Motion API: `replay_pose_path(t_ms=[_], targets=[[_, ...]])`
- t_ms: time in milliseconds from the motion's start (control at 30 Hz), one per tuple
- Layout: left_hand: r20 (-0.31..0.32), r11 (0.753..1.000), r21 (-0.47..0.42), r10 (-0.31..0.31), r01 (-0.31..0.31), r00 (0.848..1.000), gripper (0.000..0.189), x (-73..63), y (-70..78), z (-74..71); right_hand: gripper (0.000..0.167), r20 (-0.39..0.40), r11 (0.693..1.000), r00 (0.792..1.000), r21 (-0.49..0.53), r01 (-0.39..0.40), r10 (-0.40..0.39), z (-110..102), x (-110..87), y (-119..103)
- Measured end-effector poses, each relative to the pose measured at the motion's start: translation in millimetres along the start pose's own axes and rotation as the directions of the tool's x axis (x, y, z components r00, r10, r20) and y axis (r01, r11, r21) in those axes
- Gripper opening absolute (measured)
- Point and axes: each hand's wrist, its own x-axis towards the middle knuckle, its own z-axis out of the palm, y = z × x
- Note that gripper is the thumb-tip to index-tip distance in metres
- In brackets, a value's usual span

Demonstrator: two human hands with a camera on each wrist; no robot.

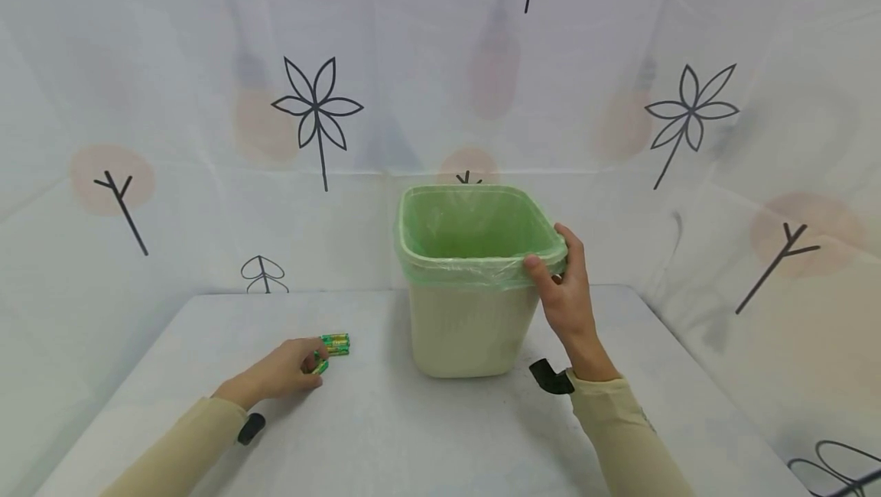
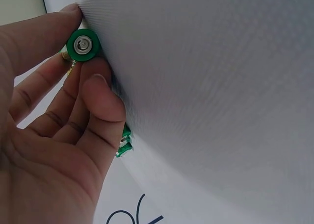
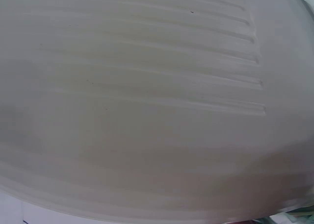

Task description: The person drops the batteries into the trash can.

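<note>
- The left grip (image 1: 285,367) pinches a green battery (image 2: 83,45) between its fingers; the battery's silver end faces the left wrist camera.
- Whether this battery touches the surface (image 1: 427,436) below the grip, I cannot tell.
- Just beyond the left grip's fingertips lie more green-and-gold batteries (image 1: 337,344), side by side on the surface; the fingers partly hide them, so their exact number is unclear.
- The right grip (image 1: 571,302) holds the near right corner of a pale green waste bin (image 1: 468,336), thumb on the front of the rim and fingers on the right side.
- The bin stands on the surface, to the left of the right grip and well to the right of the left grip, its mouth facing up.
- A translucent green bin liner (image 1: 475,274) covers the rim and folds down outside it, under the right grip's thumb.
- In the right wrist view, the bin's ribbed wall (image 3: 147,126) fills most of the picture.
- Behind each grip is a beige sleeve (image 1: 186,443), with a black device (image 1: 551,377) at the wrist.
- Beyond both grips hangs a white backdrop (image 1: 413,46) printed with black flowers, twigs and peach patches.
</note>
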Motion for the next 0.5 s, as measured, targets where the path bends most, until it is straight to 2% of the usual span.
replay_pose_path(t_ms=[300, 500], targets=[[0.003, 1.000, -0.002, -0.012, 0.012, 1.000, 0.031, -0.6, 2.1, 0.1, 0.061, -0.003, 1.000, 1.000, 0.004, -0.005, 0.005, 0.1, -0.3, -0.6], [0.004, 1.000, -0.011, 0.010, -0.010, 1.000, 0.030, -1.5, 2.6, 0.3, 0.061, -0.006, 1.000, 1.000, -0.001, -0.013, 0.013, 0.2, -0.6, -1.0]])
